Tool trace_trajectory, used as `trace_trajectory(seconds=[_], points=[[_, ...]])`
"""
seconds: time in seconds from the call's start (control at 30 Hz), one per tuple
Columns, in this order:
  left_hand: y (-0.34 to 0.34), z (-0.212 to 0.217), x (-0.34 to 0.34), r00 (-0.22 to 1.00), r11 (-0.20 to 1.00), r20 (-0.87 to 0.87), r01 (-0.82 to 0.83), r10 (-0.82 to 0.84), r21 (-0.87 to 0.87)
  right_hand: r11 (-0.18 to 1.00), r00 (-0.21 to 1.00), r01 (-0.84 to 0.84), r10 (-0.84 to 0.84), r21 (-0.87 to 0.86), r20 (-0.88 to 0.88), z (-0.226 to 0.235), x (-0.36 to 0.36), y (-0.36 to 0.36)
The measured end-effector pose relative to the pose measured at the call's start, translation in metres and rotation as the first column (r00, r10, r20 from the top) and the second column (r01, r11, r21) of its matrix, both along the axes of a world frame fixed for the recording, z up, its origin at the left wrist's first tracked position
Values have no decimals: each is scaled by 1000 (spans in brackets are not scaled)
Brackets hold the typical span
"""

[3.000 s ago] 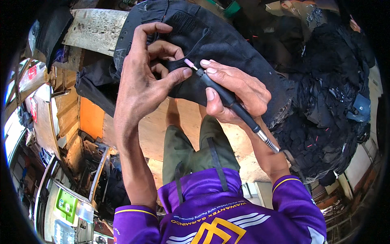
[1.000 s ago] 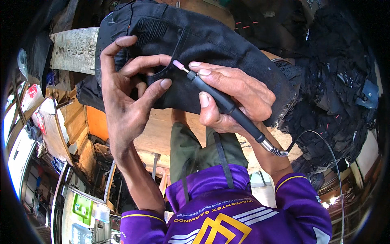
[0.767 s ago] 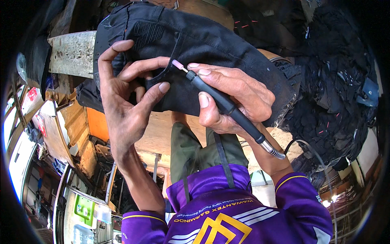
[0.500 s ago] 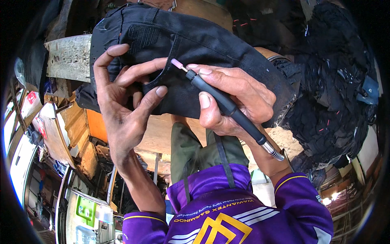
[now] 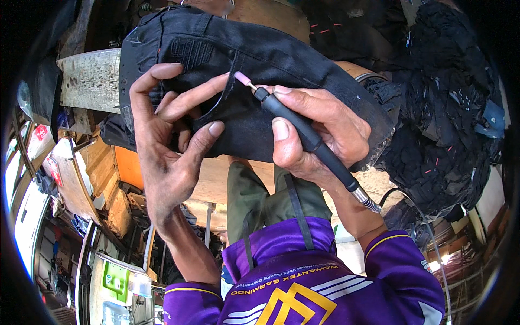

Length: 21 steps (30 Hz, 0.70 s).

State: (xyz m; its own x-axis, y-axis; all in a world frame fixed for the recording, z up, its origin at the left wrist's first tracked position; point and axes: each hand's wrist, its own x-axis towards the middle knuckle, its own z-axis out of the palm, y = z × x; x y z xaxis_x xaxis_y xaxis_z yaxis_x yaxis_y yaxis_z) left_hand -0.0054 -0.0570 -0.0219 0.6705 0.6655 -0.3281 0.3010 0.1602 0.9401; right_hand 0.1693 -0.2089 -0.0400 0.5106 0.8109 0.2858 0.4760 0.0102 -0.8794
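While the right hand (image 5: pixel 319 127) closes round a slim black rotary handpiece (image 5: pixel 305 130), thumb on the near side and fingers on the far side, the left hand (image 5: pixel 168 124) is spread wide, its thumb well apart from a long finger that reaches to the curved pocket edge (image 5: pixel 231 86) of a black garment (image 5: pixel 281 59). Another finger of that hand arches up farther left, and the lower ones curl partly out of sight at the pocket opening; no firm hold shows. The garment lies over a worn pale board (image 5: pixel 89 80), which sticks out bare at its left end; the pocket sits well to the right of that end. The handpiece slants up and leftward, its pink tip (image 5: pixel 242 78) just beside the pocket edge and close to the long fingertip; whether tip and cloth touch is hard to tell. Ridged stitching (image 5: pixel 192 51) marks the cloth beyond the left hand. From the handpiece's rear, a metal spring sleeve (image 5: pixel 365 200) leads to a thin cable (image 5: pixel 428 227). A heap of dark cloth (image 5: pixel 433 124) stands past the garment's frayed right edge, with a blue scrap (image 5: pixel 490 119) on its outer side.
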Motion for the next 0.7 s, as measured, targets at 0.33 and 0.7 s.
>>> trace_trajectory(seconds=[0.33,0.7], points=[[0,-1,2,997,998,63,47,-49,33,997,995,24,-31,-71,-99,3,-3,0],[0,0,2,997,999,61,40,-41,19,984,981,173,-169,38,-92,-9,-7,10]])
